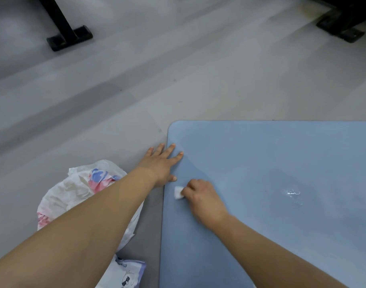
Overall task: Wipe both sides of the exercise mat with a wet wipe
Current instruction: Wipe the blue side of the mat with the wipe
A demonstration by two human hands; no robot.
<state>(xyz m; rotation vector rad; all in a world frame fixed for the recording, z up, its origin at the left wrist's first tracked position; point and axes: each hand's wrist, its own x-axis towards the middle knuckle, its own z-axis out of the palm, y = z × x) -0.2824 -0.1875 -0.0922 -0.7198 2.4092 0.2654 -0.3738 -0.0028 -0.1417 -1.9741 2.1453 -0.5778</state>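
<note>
A light blue exercise mat (271, 163) lies flat on the grey floor and fills the lower right. My left hand (160, 165) rests flat with fingers spread across the mat's left edge, partly on the mat and partly on the floor. My right hand (203, 197) is closed on a small folded white wet wipe (178, 192) and presses it onto the mat near that left edge, just below my left thumb. A darker damp patch and a small white logo (293, 192) show on the mat to the right.
A crumpled white plastic bag (78, 188) with red and blue print lies on the floor to the left, under my left forearm. A pale purple wipe pack (128, 273) sits at the bottom. Black furniture feet stand at top left (69, 37) and top right (341, 28).
</note>
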